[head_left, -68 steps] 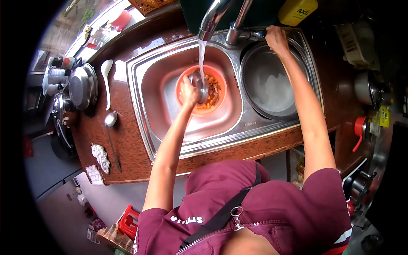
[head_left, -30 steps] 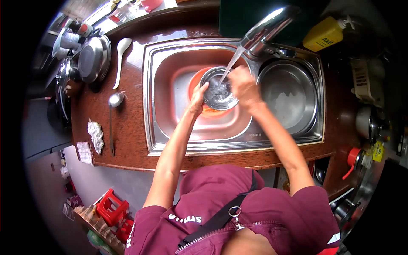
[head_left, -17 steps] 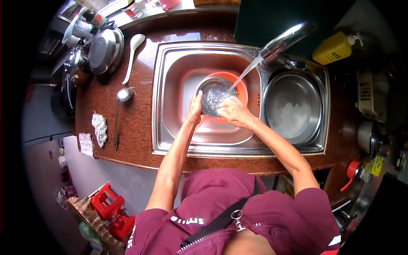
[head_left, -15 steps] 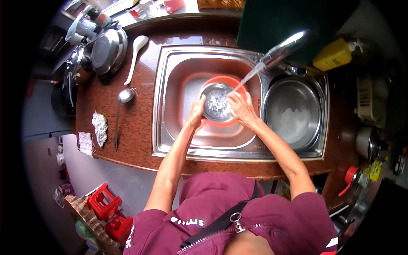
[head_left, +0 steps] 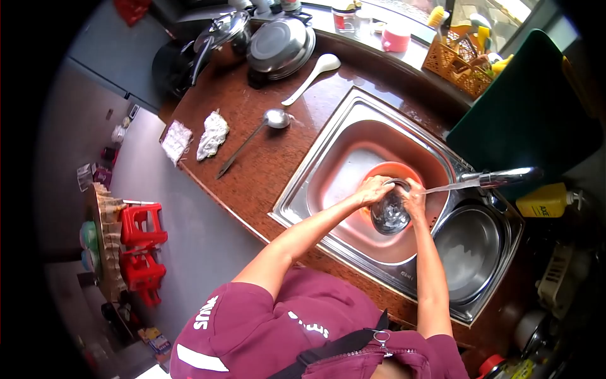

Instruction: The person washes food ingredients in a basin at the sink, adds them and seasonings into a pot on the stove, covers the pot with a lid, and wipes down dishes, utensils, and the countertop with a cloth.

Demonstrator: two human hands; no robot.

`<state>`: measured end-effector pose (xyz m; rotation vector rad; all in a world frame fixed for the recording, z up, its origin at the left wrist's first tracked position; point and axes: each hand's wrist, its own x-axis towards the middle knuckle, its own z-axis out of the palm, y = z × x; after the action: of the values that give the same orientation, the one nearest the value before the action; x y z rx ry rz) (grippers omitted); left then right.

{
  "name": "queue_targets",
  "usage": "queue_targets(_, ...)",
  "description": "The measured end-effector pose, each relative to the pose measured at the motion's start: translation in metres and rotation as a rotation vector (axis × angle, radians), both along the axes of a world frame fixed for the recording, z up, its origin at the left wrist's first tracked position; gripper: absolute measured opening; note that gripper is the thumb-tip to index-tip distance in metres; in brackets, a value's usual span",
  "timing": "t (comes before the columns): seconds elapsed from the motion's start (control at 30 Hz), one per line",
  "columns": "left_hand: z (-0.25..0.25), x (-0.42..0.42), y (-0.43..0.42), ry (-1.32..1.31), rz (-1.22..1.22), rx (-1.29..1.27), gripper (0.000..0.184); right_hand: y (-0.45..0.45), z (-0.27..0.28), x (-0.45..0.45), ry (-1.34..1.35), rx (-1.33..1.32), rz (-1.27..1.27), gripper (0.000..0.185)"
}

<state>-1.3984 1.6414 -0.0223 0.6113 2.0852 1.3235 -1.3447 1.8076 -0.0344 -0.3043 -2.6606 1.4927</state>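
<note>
Both of my hands hold a small metal bowl [head_left: 390, 215] tilted over the left sink basin [head_left: 341, 180]. My left hand [head_left: 374, 191] grips its upper left rim, and my right hand [head_left: 413, 201] is closed on its right rim. Clear water sits in the bowl. Beneath it is an orange-red bowl [head_left: 394, 169], mostly covered, with a bit of orange food showing at its left. From the faucet [head_left: 511, 177] a stream of water runs toward my right hand.
A large round pan [head_left: 467, 252] with some liquid fills the right basin. On the counter lie a white spoon [head_left: 312, 79], a metal ladle [head_left: 276, 119] and white cloths [head_left: 213, 134]. Yellow AXE bottle [head_left: 543, 201], green board [head_left: 530, 120] and orange basket [head_left: 457, 63] stand behind.
The view has turned, so the sink appears tilted and lower right. My right hand, earlier on the faucet lever, has come to the metal bowl, which now tips more steeply.
</note>
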Motion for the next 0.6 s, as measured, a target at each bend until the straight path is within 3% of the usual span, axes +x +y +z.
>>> queue_targets(0.1,0.005,0.006,0.001,-0.011,0.071,-0.058,0.034,0.001,-0.023,0.016,-0.029,-0.332,-0.196,0.021)
queue_targets(0.17,-0.004,0.013,0.001,-0.031,0.164,0.134,0.032,0.0,-0.03,0.028,-0.011,-0.4,-0.306,0.02)
queue_targets(0.3,0.018,0.014,0.002,-0.03,0.362,0.268,0.03,-0.03,-0.025,0.059,-0.104,-1.156,-0.446,0.038)
queue_targets(0.4,-0.005,0.02,0.009,-0.327,0.555,0.475,0.028,-0.03,-0.005,0.075,-0.497,-1.27,-0.356,0.038)
queue_targets(0.5,-0.032,0.047,0.015,-0.818,0.747,0.76,0.028,-0.035,-0.007,0.069,-0.26,-1.103,-0.407,0.032)
queue_targets(0.57,-0.089,0.067,0.019,-1.093,0.505,0.833,0.035,-0.042,0.024,0.063,-0.065,-0.79,-0.331,0.042)
queue_targets(0.6,-0.061,0.07,0.02,-1.235,0.498,0.725,0.033,-0.037,0.013,0.062,0.061,-0.515,-0.297,0.041)
